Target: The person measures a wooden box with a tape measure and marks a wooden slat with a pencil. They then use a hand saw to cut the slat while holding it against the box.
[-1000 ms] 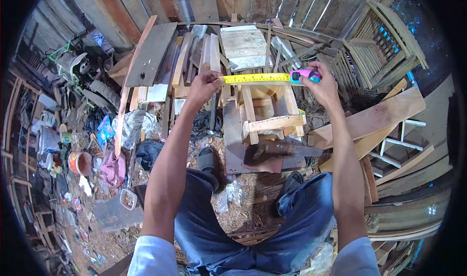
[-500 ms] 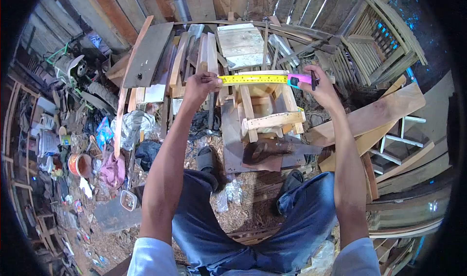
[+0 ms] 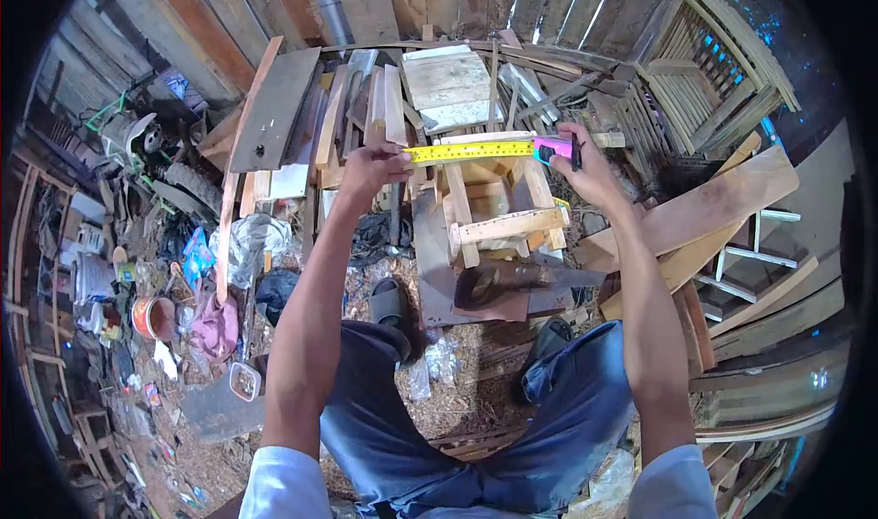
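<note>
A yellow tape measure (image 3: 471, 151) is stretched level between my two hands, above the back rail of a small wooden frame. My left hand (image 3: 373, 169) pinches the free end of the blade. In my right hand (image 3: 590, 165) is the pink and black case (image 3: 554, 149), fingers wrapped round it. The small wooden frame (image 3: 510, 226), with legs and crossrails like a stool, stands below the blade on a dark board (image 3: 437, 286). A handsaw (image 3: 521, 283) lies on that board in front of the frame, nearer to my feet.
Stacked planks (image 3: 274, 107) lean at the back left by the board wall. A slatted wooden chair (image 3: 704, 85) sits at the back right, above wide planks (image 3: 704, 199). At left are a red-rimmed bucket (image 3: 146, 316), a pink cloth (image 3: 216, 329) and a motorbike (image 3: 137, 144).
Both hands and the stretched tape have shifted slightly in view, the right hand a little to the left. The frame and saw stay on the board.
</note>
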Demonstrator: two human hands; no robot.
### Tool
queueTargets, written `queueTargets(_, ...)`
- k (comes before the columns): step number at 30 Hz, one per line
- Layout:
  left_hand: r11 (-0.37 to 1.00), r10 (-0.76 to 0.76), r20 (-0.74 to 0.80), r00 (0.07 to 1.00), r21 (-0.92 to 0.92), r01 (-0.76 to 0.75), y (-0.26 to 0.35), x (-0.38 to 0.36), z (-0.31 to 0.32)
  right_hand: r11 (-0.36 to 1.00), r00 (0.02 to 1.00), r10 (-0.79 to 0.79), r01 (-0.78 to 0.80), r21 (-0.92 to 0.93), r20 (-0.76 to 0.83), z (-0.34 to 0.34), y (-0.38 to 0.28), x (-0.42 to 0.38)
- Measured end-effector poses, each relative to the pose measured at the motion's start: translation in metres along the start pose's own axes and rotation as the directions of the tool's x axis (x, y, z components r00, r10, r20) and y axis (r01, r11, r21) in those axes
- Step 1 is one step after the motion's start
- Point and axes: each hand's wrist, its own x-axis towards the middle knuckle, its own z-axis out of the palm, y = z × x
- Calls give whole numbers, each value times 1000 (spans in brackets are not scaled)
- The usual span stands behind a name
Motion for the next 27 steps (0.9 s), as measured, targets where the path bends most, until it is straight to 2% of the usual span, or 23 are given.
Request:
queueTargets(3,993,99,4,995,-64,-99,-5,-4,-1,1000,1000,7,-8,28,18,-4,-4,1)
queueTargets(6,986,31,-26,999,-160,-35,-3,-5,2,994,996,82,-85,70,43,-6,-10,2)
queueTargets(9,997,-40,-61,997,-73,36,1,-4,4,999,1000,-16,15,-28,-27,-7,-4,2)
queueTargets(12,996,-51,-12,999,-69,50,-1,-1,2,998,988,-58,62,23,-140,-9,-7,1)
queueTargets(17,999,4,46,999,-35,-3,-3,-2,2,994,941,-109,111,-13,-320,-8,-19,9)
queueTargets(21,997,49,94,994,56,-55,-1,-3,2,974,916,-161,208,93,-368,-2,-12,17)
queueTargets(27,969,75,136,988,224,-105,-6,1,-2,968,911,-200,240,69,-360,1,-10,19)
